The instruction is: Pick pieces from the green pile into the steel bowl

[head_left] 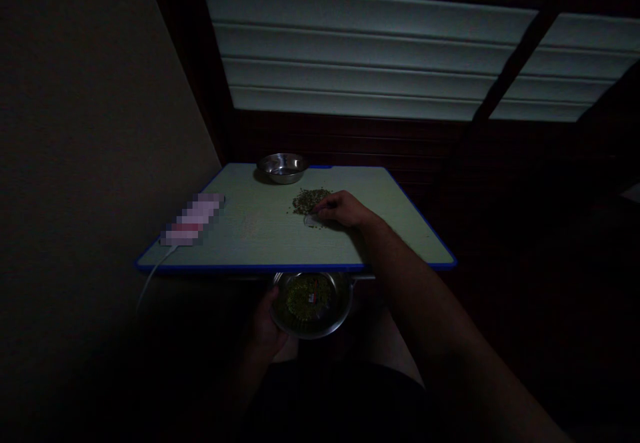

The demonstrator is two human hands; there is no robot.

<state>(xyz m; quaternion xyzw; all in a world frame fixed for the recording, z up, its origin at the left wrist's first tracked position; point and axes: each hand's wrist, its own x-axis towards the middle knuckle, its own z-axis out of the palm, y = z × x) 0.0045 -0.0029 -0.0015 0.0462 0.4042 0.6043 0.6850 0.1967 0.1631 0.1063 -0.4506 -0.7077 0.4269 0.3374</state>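
Below the table's front edge, my left hand [270, 326] grips the left rim of a round metal bowl [333, 328]. Small greenish grains [301, 296] lie inside this bowl, along with a little label-like piece [312, 298]. Over the tabletop, my right hand [345, 209] is closed, its fingertips pinching a small pale translucent piece [311, 219] whose exact kind I cannot make out. That piece touches the near side of a loose heap of small brown-green grains [307, 199]. Dim light hides the finer detail of the fingers.
The light-topped table [260, 243] has a blue edge. A second metal bowl [283, 169] stands at its back left. A blurred-out pink phone-like object [193, 219] lies at the left, with a white cable [150, 276] hanging off the edge. A wall [100, 96] rises on the left.
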